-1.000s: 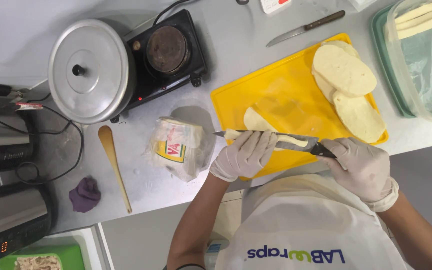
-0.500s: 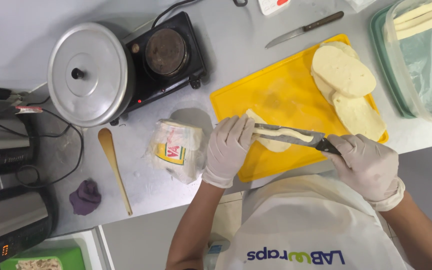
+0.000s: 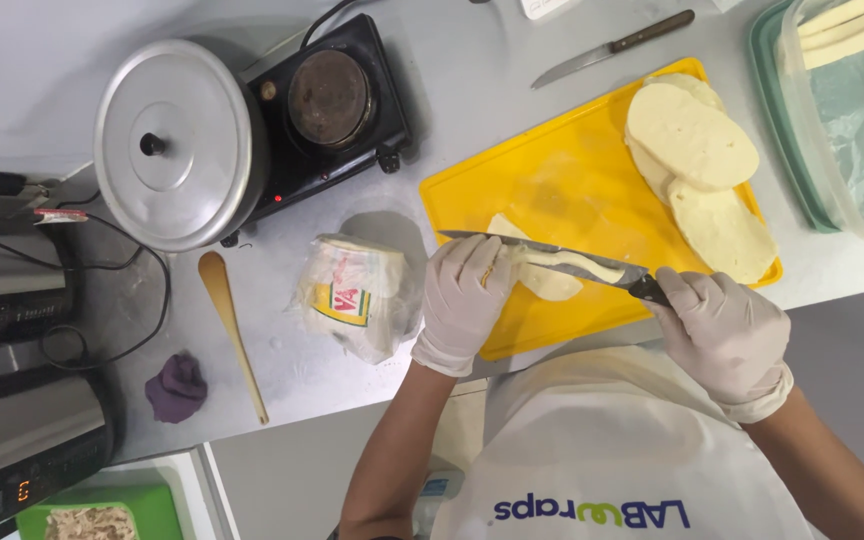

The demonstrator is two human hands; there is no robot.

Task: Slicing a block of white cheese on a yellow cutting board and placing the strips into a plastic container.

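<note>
My right hand [image 3: 727, 335], in a white glove, grips the dark handle of a long knife [image 3: 552, 256] whose blade carries a pale strip of soft white cheese. My gloved left hand [image 3: 462, 300] rests its fingers against the blade and on a pale dough piece [image 3: 542, 280] lying on the near left part of the yellow cutting board [image 3: 562, 180]. Several flat oval dough rounds [image 3: 697, 170] are stacked at the board's right side.
A wrapped block of white cheese [image 3: 352, 295] lies left of the board, with a wooden spatula [image 3: 232, 330] and a purple lump [image 3: 177, 385] beyond it. A lidded metal pot [image 3: 177, 140] sits on a black hotplate [image 3: 327, 100]. A second knife [image 3: 612, 45] and a clear plastic tub [image 3: 852, 110] lie at the far right.
Both hands and the knife shifted slightly toward the board; my left hand moved from gripping the blade to laying fingers flat against it over the dough piece.
</note>
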